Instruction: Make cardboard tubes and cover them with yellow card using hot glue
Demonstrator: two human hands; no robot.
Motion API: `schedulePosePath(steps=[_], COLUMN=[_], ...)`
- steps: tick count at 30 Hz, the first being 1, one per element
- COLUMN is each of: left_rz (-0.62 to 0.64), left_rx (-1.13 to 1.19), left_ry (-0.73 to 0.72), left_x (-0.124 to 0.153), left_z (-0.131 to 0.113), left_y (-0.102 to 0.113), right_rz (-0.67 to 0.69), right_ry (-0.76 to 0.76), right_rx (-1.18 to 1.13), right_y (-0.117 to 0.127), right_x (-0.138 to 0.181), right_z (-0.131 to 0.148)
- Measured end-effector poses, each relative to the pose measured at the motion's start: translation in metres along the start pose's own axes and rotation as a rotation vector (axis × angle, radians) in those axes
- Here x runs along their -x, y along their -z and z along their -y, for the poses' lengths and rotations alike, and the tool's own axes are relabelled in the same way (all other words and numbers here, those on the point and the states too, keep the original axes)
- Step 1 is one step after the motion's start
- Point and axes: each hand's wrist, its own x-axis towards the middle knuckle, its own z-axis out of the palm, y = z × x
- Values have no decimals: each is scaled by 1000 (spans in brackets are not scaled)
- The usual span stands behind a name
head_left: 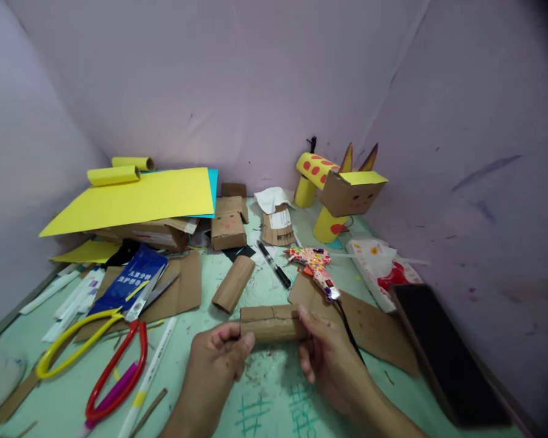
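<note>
at left, open scissors (136, 311) lie apart from the left hand (221, 362), which pinches the left end of a cardboard tube (273, 322) held level at front centre, over the table (265, 389). the tube looks light, stiff lengthwise yet easily dented, favouring a gentle hold at both ends; the right hand (331, 350) grips its right end, with a phone (447, 356) farther right.

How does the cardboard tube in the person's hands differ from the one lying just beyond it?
The held tube is gripped near its ends by the left hand and right hand; the loose tube rests on the green tabletop. The held tube runs crosswise in view, while the loose tube slants. Both are brown cardboard.
</note>
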Motion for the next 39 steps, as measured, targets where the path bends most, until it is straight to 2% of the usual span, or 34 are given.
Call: schedulePosePath(steps=[5,10,16,23,26,29,35,37,39], left_rz=[-15,18,-50,-22,-61,-45,37,-22,-194], left_rx=[44,65,-43,-27,76,102,-85,-173,-352], left_ry=[37,-7,-31,-28,30,90,-44,-105,-281], left_x=[-3,-1,1,-1,-4,-6,8,12,8], left_z=[3,1,-2,-1,-1,-1,-1,-3,-6], left_y=[1,2,2,4,6,6,-2,0,7], right_rz=[-10,-40,15,1,-3,-8,-60,-75,-94], right_ry=[14,9,-27,-17,-7,-1,-24,-10,18], right_rx=[71,41,26,13,42,71,273,344,368], right_y=[5,5,3,2,2,2,9,12,13], right_x=[-4,-5,-4,-3,-3,-3,-2,-4,-5], right_z=[-2,0,4,3,2,1,10,14,15])
